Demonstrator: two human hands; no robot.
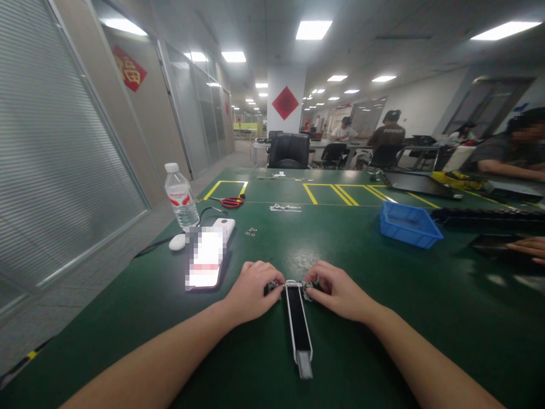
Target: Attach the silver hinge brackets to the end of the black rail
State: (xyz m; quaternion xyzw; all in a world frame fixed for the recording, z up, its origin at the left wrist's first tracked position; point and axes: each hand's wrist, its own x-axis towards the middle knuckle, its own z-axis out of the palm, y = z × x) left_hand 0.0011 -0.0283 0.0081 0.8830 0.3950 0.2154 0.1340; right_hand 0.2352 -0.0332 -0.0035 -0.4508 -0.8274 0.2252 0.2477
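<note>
A long narrow black part with a silver frame (298,326) lies on the green table (366,318), pointing toward me. At its far end sits a small metal and black fitting (293,283). My left hand (252,289) is closed in a pinch on the left side of that fitting. My right hand (336,288) is closed in a pinch on its right side. Both hands rest on the table, the far end of the part between them.
A lit phone (206,264), a white power bank (224,225), a white mouse (177,242) and a water bottle (181,196) stand at left. Red scissors (232,201) and small washers (251,231) lie farther back. A blue tray (409,225) sits right. Another person's hand (528,248) rests at far right.
</note>
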